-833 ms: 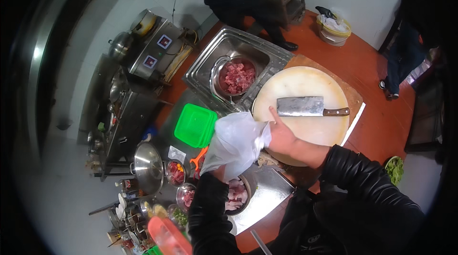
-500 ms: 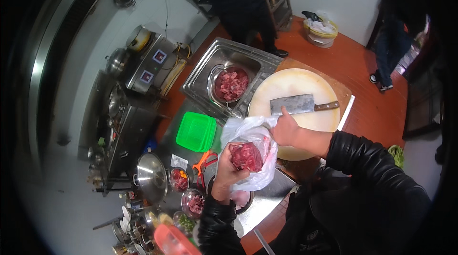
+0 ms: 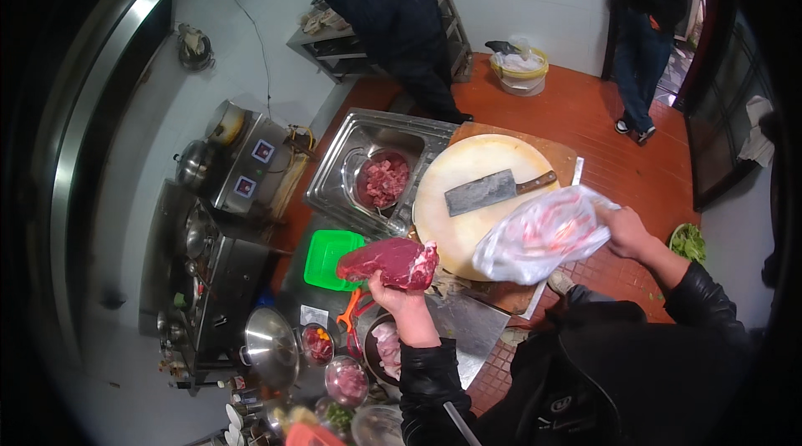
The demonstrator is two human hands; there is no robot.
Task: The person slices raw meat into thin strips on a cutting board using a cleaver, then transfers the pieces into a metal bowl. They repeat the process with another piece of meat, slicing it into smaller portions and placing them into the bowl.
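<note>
A large piece of raw red meat point(image 3: 388, 262) rests in my left hand point(image 3: 396, 299), held up over the steel counter beside the green plastic container point(image 3: 327, 261). My right hand point(image 3: 625, 231) grips a thin white plastic bag point(image 3: 543, 237) by its edge, out to the right past the chopping block. Pinkish smears show through the bag. On the round pale chopping block point(image 3: 455, 166) lies a cleaver point(image 3: 483, 194) with a wooden handle, touched by neither hand.
A steel sink point(image 3: 334, 170) holds a bowl of cut meat point(image 3: 387, 179). Below the container lie orange-handled scissors point(image 3: 349, 312), a metal lid point(image 3: 271, 346) and several bowls of food. Two people stand farther off, near a yellow-rimmed bucket point(image 3: 520, 70).
The meat has come out of the bag and sits bare in my left hand. My right hand has drawn the bag away to the right, off the cleaver's side.
</note>
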